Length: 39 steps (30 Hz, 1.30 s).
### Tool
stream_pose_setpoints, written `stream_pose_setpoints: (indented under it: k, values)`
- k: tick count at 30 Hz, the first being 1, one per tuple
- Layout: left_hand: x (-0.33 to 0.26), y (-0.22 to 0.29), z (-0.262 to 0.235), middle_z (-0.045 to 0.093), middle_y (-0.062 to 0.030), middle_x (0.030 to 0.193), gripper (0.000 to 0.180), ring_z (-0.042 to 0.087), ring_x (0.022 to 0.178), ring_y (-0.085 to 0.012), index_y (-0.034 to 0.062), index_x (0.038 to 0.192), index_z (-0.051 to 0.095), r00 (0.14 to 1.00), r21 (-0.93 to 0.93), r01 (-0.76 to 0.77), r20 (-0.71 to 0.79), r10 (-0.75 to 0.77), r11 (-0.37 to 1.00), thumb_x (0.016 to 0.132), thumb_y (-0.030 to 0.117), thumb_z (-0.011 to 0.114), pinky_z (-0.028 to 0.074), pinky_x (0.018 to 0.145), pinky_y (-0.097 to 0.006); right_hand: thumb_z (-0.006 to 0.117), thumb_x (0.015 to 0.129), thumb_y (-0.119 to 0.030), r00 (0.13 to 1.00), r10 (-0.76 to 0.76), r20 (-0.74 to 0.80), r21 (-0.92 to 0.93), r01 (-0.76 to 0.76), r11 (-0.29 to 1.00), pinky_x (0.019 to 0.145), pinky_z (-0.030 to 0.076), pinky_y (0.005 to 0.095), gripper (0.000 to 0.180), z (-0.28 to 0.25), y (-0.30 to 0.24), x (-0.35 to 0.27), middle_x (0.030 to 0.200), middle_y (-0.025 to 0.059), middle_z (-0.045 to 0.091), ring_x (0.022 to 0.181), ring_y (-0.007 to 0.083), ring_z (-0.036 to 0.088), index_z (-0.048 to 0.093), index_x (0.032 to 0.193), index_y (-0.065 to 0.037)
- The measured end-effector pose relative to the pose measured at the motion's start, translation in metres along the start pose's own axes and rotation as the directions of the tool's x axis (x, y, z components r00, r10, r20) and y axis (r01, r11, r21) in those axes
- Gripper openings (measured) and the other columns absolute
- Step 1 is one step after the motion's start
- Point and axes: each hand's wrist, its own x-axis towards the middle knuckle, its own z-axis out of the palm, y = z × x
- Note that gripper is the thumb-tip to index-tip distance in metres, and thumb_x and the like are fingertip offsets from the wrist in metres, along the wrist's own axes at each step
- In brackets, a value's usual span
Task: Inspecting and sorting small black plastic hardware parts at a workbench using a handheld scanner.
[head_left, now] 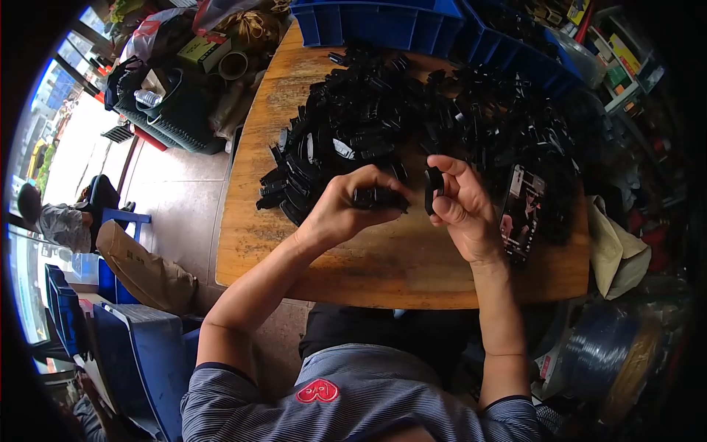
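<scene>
My left hand (340, 208) is closed around a long black plastic part (381, 197), pinched between thumb and fingertips just above the wooden table (383, 272). My right hand (462, 206) grips a smaller black clip (433, 189) between thumb and forefinger, held upright, just beside the end of the long part; I cannot tell if the 2 pieces touch. Right behind both hands a big heap of black plastic parts (412, 118) covers the far half of the table and crowds my knuckles. A phone (522, 212) lies just beside my right wrist, against the heap. 2 blue bins (383, 22) stand at the far edge. A tan cloth (617, 254) hangs off the right side, and a cardboard box (143, 269) sits on the floor to my left
</scene>
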Motion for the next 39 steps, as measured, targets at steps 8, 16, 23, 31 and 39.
stream_pose_setpoints:
  k: [8, 16, 23, 31, 39]
  values:
    - [-0.005, 0.006, 0.008, 0.059, -0.0003, 0.095, 0.027, 0.054, 0.085, -0.0081, 0.0052, 0.105, 0.058, 0.998, -0.094, -0.027, -0.059, 0.021, 0.995, 0.08, 0.004, 0.067, 0.045, 0.073, -0.023, 0.07, 0.079, -0.01, 0.969, -0.247, -0.017, -0.491, 0.207, 0.846, 0.068, 0.043, 0.0181, 0.037, 0.021, -0.002, -0.001, 0.085, -0.0009, 0.053, 0.072, 0.0042, 0.049, 0.055, 0.111, -0.002]
    - [-0.004, 0.01, 0.011, 0.058, -0.0022, 0.1, 0.031, 0.055, 0.091, -0.0106, 0.0055, 0.105, 0.059, 0.992, 0.026, -0.123, -0.036, 0.124, 0.992, 0.076, -0.002, 0.068, 0.046, 0.078, -0.025, 0.062, 0.078, -0.004, 0.98, -0.14, -0.139, 0.075, 0.151, 0.986, 0.062, 0.056, 0.023, 0.041, 0.021, -0.004, -0.002, 0.089, 0.0035, 0.057, 0.077, 0.0097, 0.06, 0.046, 0.116, -0.004]
    - [-0.004, 0.008, 0.007, 0.057, -0.0028, 0.1, 0.032, 0.056, 0.089, -0.0109, 0.004, 0.105, 0.059, 0.979, 0.128, -0.177, -0.079, 0.188, 0.976, 0.075, -0.002, 0.069, 0.045, 0.078, -0.025, 0.063, 0.079, -0.006, 0.986, -0.067, -0.154, 0.155, 0.092, 0.984, 0.06, 0.058, 0.0252, 0.021, 0.018, -0.002, -0.002, 0.088, 0.0046, 0.057, 0.07, 0.011, 0.062, 0.049, 0.094, -0.006]
    - [-0.004, 0.01, 0.004, 0.059, -0.0054, 0.089, 0.033, 0.06, 0.08, -0.016, 0.0054, 0.104, 0.062, 0.92, 0.266, -0.338, -0.108, 0.376, 0.903, 0.072, 0.003, 0.072, 0.048, 0.069, -0.027, 0.066, 0.082, -0.017, 0.998, 0.001, -0.06, 0.119, 0.007, 0.993, 0.051, 0.049, 0.0246, 0.021, 0.015, 0.004, -0.001, 0.079, 0.0003, 0.053, 0.061, 0.008, 0.053, 0.054, 0.097, -0.009]
    - [-0.004, 0.011, 0.003, 0.06, -0.0057, 0.087, 0.034, 0.059, 0.077, -0.0167, 0.0054, 0.104, 0.062, 0.918, 0.292, -0.337, -0.109, 0.381, 0.895, 0.071, 0.003, 0.072, 0.048, 0.068, -0.028, 0.065, 0.084, -0.02, 0.996, -0.068, -0.059, 0.109, 0.074, 0.991, 0.051, 0.049, 0.025, 0.02, 0.019, 0.006, -0.002, 0.075, 0.0002, 0.053, 0.061, 0.0092, 0.053, 0.055, 0.097, -0.009]
